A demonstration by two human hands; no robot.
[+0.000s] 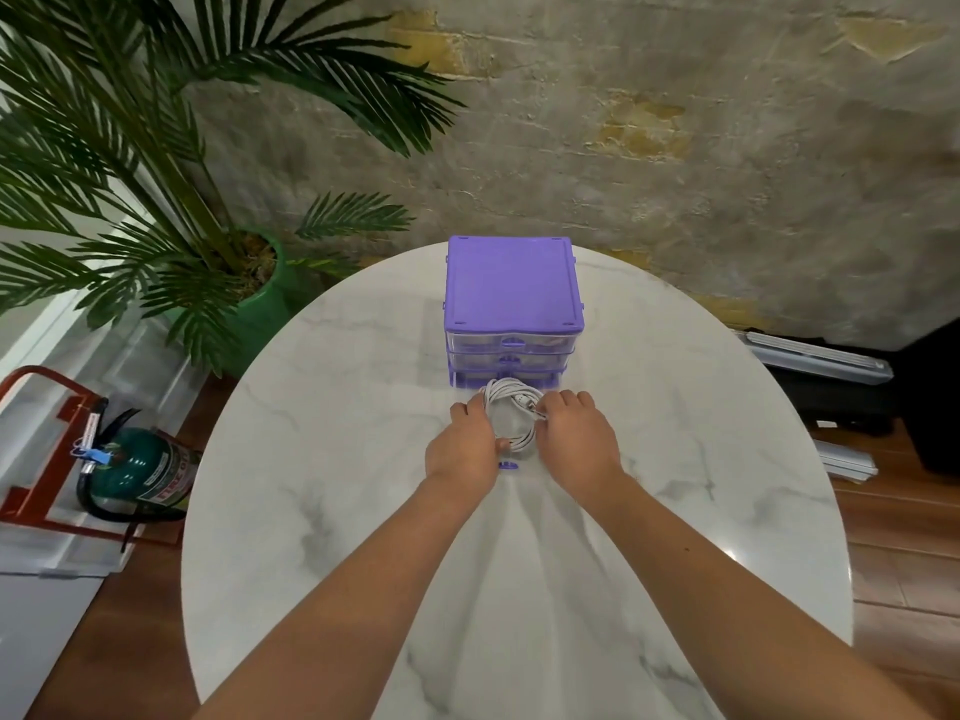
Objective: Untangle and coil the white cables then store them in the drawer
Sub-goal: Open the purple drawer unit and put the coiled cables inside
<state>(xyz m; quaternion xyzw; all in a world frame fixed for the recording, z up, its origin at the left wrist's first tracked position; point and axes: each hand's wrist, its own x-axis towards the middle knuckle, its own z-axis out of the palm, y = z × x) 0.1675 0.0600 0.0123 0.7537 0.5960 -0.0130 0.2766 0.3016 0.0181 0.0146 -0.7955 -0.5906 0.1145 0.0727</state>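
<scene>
While both hands (511,433) pinch the coiled cables (511,413), the light, springy loops need gripping at opposite sides

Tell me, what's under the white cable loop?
The coiled white cables sit in a pulled-out clear bottom drawer of the purple drawer unit. The left hand and right hand cover the drawer's sides, so anything there is hidden.
</scene>
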